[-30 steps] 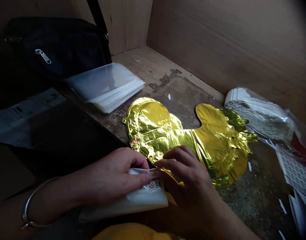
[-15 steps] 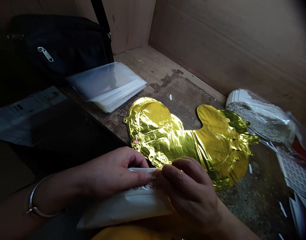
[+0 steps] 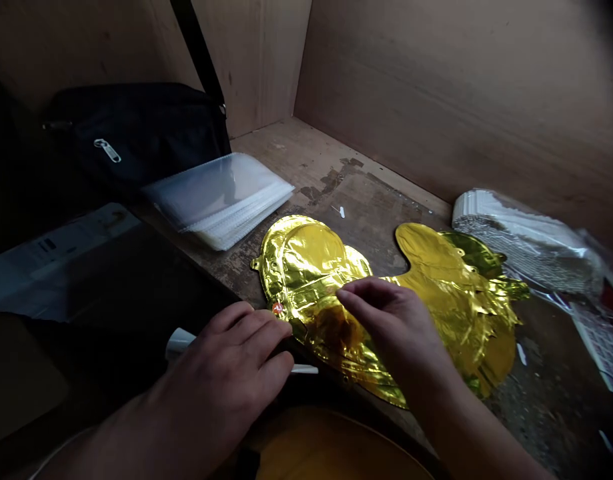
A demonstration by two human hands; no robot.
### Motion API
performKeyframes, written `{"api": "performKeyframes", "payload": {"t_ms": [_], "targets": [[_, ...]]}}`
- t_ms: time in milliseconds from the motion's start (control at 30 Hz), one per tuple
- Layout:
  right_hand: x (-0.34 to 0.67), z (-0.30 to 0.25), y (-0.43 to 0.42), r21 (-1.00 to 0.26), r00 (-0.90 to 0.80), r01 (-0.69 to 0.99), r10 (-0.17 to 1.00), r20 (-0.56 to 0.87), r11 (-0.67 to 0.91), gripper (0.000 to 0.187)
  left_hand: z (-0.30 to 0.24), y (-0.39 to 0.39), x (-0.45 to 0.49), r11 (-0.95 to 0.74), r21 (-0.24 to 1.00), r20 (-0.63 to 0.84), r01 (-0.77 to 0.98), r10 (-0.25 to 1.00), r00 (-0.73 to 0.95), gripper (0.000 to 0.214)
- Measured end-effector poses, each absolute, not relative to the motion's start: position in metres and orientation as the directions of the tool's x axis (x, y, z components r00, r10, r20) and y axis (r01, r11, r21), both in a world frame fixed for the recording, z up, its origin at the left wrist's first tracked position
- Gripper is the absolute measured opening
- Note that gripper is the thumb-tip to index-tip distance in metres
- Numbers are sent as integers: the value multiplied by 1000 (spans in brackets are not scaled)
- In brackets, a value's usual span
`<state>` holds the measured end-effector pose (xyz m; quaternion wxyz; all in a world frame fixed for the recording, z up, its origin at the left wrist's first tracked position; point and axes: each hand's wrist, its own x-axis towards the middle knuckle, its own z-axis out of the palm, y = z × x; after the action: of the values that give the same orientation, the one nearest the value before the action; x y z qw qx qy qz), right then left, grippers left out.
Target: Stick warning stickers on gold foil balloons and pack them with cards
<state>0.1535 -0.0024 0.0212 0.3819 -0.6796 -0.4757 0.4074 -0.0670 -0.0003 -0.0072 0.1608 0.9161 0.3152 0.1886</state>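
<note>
A pile of flat gold foil balloons (image 3: 426, 280) lies on the worn wooden bench. My right hand (image 3: 393, 317) rests on top of the pile, its thumb and forefinger pinched on the edge of a gold foil piece. My left hand (image 3: 231, 363) lies palm down with its fingers together, pressing a white packet (image 3: 179, 341) onto the bench edge. Only the packet's two ends show from under the hand. Something yellow (image 3: 326, 447) sits below the hands at the near edge.
A stack of clear plastic sleeves (image 3: 221, 193) lies at the back left beside a black zipped bag (image 3: 136, 133). A dark flat sheet (image 3: 101, 280) and a printed paper (image 3: 51, 250) lie left. Bagged white card stacks (image 3: 521, 233) sit right. Wooden walls close the back.
My left hand has flattened down over the white packet, which was held up between both hands. My right hand has left the packet and moved up onto the gold foil. The view tilted down.
</note>
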Motion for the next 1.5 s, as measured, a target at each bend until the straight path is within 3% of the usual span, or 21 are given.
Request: {"api": "performKeyframes", "payload": {"t_ms": [67,300,867,1200,1500], "targets": [[146,12,11,-907,201,254,936,-290,-335,21,-23,0,-72,-799,321,333,509,598,730,19],[125,-6,23,-851,192,177,865,-463,-495,24,-47,14,-75,-851,249,312,462,522,794,15],[110,-8,29,-808,183,55,802,-569,-587,17,-67,15,-72,-860,263,447,438,511,734,18],[112,-11,27,-797,182,219,826,-534,-563,21,-61,15,-72,-851,286,425,440,524,738,18],[111,-15,27,-711,216,455,841,-496,-536,23,-67,17,-72,-863,273,446,425,505,739,17]]}}
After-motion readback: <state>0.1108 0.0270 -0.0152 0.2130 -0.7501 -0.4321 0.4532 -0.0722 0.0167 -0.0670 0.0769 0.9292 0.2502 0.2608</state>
